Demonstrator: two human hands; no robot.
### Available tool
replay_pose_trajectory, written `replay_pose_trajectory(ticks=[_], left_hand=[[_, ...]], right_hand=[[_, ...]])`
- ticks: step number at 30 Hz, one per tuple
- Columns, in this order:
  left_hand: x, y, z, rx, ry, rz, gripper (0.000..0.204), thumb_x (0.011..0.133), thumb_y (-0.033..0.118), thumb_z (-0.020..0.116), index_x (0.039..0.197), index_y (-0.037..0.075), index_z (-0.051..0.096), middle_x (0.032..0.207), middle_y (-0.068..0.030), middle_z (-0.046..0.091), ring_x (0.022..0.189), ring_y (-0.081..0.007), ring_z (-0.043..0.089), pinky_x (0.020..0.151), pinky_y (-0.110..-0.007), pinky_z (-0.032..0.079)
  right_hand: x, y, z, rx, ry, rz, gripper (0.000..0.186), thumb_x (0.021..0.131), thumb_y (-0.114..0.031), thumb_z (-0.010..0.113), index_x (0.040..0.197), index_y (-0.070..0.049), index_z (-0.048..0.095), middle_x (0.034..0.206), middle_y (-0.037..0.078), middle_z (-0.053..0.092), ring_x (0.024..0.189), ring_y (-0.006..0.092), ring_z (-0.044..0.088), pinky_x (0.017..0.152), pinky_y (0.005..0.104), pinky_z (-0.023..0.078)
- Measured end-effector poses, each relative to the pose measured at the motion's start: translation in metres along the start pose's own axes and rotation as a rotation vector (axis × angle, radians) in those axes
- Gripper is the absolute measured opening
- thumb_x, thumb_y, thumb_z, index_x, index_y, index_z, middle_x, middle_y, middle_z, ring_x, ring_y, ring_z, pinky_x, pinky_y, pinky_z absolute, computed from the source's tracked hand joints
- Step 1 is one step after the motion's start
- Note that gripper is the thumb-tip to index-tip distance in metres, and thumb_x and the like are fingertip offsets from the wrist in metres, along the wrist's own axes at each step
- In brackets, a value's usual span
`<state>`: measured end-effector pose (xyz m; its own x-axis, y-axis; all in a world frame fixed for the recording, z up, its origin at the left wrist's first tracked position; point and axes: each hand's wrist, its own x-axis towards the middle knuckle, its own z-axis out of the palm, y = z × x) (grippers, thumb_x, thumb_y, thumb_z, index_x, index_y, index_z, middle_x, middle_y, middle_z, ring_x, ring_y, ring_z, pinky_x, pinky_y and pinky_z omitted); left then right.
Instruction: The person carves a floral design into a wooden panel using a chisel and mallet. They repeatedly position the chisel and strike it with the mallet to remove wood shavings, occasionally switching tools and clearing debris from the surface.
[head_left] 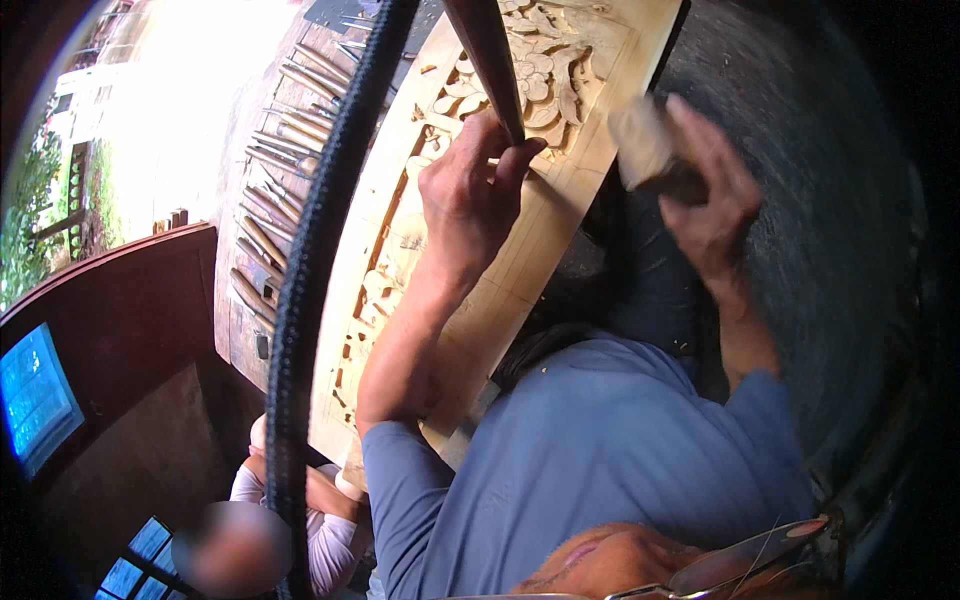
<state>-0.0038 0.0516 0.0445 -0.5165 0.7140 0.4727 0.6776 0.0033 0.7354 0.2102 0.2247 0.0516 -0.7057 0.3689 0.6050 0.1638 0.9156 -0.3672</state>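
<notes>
My left hand (470,195) grips a long dark tool (478,50) over a pale wooden board (545,225), its fingers wrapped near the lower end; the working tip is hidden. Floral relief carving (535,75) covers the board's upper part, with more cut outlines and shavings along its left side. Just right of the board, my right hand (715,195) is closed on a wooden mallet block (640,140), slightly blurred, held apart from the tool.
Several carving tools (295,130) lie on a worn bench (245,345) at left, behind a black braided cable (318,220) crossing the view. A co-worker (330,535) is at lower left beside the board's near end, near a dark wooden panel (110,330).
</notes>
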Motion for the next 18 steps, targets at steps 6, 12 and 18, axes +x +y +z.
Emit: replay_pose_trajectory(ticks=[6,12,18], left_hand=[[0.012,0.005,0.005,0.016,-0.051,0.015,0.019,0.095,0.004,0.082,0.107,0.002,0.067,0.086,-0.0108,0.076,0.076,-0.0201,0.078,0.064,-0.034,0.063],[0.007,0.007,0.002,0.143,-0.083,0.02,0.019,0.094,0.008,0.084,0.102,0.003,0.066,0.084,-0.0095,0.078,0.075,-0.0194,0.079,0.062,-0.033,0.064],[0.01,0.013,0.003,0.138,-0.121,0.046,0.02,0.094,0.009,0.084,0.102,0.004,0.066,0.084,-0.0097,0.079,0.075,-0.0212,0.079,0.063,-0.033,0.064]], right_hand=[[0.128,-0.003,-0.034,0.036,0.495,-0.131,0.063,0.085,-0.004,0.084,0.144,-0.002,0.062,0.126,0.018,0.076,0.118,0.0274,0.074,0.107,0.0429,0.058],[0.168,-0.007,-0.04,0.111,0.183,-0.266,0.065,0.086,-0.006,0.084,0.146,-0.003,0.06,0.128,0.018,0.075,0.118,0.0271,0.074,0.104,0.0434,0.061],[0.157,-0.001,-0.059,-0.009,0.084,-0.304,0.065,0.088,-0.006,0.082,0.148,-0.004,0.059,0.131,0.018,0.073,0.121,0.0285,0.073,0.105,0.0444,0.06]])
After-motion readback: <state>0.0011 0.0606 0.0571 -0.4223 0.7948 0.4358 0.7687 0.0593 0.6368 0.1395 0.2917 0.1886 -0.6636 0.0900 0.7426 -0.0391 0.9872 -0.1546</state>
